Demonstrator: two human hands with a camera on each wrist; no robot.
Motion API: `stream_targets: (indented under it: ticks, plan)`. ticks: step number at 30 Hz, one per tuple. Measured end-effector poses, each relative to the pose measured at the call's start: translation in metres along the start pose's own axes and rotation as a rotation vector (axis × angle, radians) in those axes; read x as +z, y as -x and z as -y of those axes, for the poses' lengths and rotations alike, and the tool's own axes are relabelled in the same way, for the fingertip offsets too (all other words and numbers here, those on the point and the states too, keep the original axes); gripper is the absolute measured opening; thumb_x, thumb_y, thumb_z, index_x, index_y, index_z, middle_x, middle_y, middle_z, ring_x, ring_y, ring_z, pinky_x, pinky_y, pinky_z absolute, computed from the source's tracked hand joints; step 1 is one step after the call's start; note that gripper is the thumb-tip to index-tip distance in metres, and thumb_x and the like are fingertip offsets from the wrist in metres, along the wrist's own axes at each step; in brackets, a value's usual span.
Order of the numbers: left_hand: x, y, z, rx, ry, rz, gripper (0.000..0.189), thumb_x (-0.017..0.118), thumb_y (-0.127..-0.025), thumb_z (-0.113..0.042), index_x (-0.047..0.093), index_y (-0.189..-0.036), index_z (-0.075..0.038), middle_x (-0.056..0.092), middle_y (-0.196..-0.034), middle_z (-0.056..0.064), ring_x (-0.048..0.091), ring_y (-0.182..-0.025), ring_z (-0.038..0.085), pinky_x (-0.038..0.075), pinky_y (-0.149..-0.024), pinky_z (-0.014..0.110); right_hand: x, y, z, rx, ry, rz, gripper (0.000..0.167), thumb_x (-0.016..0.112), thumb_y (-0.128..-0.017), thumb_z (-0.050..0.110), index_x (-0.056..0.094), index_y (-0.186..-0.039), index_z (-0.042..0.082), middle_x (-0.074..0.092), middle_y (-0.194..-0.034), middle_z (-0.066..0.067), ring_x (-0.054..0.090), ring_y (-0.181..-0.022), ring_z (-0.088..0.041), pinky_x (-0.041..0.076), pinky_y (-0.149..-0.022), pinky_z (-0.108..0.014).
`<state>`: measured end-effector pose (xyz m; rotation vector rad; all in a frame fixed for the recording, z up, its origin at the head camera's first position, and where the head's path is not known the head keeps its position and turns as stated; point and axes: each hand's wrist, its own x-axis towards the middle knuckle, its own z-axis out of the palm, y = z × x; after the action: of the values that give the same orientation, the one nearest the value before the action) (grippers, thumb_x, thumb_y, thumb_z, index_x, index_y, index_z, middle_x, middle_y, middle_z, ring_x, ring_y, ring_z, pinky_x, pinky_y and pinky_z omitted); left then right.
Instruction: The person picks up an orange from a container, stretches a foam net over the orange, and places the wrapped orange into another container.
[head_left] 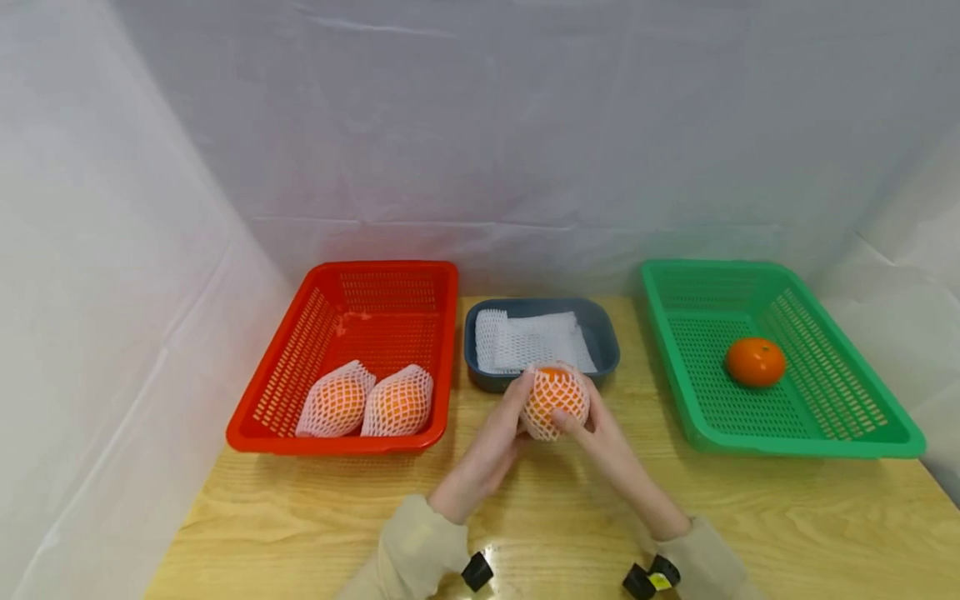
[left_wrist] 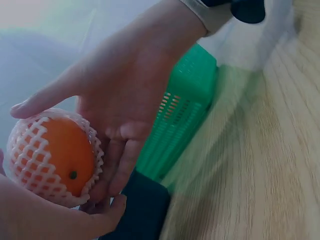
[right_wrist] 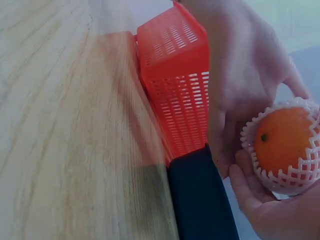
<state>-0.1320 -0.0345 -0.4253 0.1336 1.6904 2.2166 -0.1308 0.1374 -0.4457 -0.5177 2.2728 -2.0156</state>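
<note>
An orange point(head_left: 561, 408), mostly wrapped in a white foam net sleeve point(left_wrist: 31, 162), is held between both hands in front of the dark blue bin. The left hand point(head_left: 495, 437) cups it from the left, thumb along the net and fingers bent under the fruit. From the other side the right hand point(head_left: 611, 446) grips it, its thumb pressing on the netted front. Both wrist views show bare peel with the green stem spot at the open end of the sleeve. Behind the hands, the dark blue bin point(head_left: 476, 379) contains several flat white foam nets point(head_left: 536, 337).
On the left stands a red basket point(head_left: 442, 358) with two netted oranges point(head_left: 341, 402) near its front. A green basket point(head_left: 675, 392) on the right holds one bare orange point(head_left: 755, 362). White sheeting point(head_left: 480, 125) encloses the back and sides of the wooden table point(head_left: 540, 517).
</note>
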Motion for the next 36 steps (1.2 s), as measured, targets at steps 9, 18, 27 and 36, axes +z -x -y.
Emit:
stream_targets:
  ticks: [9,18,27,36]
  plan:
    - [0.003,0.001,0.004,0.075,0.009,-0.009,0.069,0.064,-0.099,-0.038,0.031,-0.149,-0.004,0.046,-0.141,0.016,0.053,-0.119,0.019,0.046,-0.1,0.029,0.006,0.004,0.007,0.021,0.117,-0.048,0.059,0.059,-0.104,0.02,0.032,-0.154,0.004,0.04,-0.15,-0.021,0.04,-0.14,-0.036,0.035,-0.113,-0.051]
    - [0.003,0.007,-0.005,0.033,-0.035,-0.021,0.064,0.062,-0.099,-0.04,0.034,-0.147,-0.006,0.049,-0.136,0.015,0.057,-0.11,0.018,0.051,-0.091,0.029,0.001,0.005,0.006,-0.084,0.042,0.018,0.066,0.061,-0.101,0.012,0.028,-0.158,0.013,0.034,-0.16,-0.017,0.035,-0.145,-0.034,0.035,-0.114,-0.041]
    - [-0.002,0.024,-0.033,0.098,-0.34,0.013,0.07,0.069,-0.094,-0.046,0.039,-0.144,-0.007,0.054,-0.132,0.014,0.056,-0.112,0.022,0.052,-0.091,0.032,-0.006,0.007,0.019,-0.135,0.024,0.079,0.069,0.071,-0.095,0.012,0.037,-0.155,0.014,0.044,-0.153,-0.012,0.049,-0.133,-0.011,0.042,-0.106,-0.026]
    - [-0.012,0.041,-0.061,0.126,-0.534,0.103,0.066,0.074,-0.091,-0.045,0.043,-0.143,-0.019,0.06,-0.124,0.006,0.062,-0.104,0.021,0.057,-0.082,0.035,-0.016,0.011,0.047,-0.201,0.182,0.15,0.076,0.08,-0.086,0.008,0.043,-0.153,0.015,0.049,-0.151,-0.012,0.063,-0.119,-0.019,0.05,-0.102,-0.034]
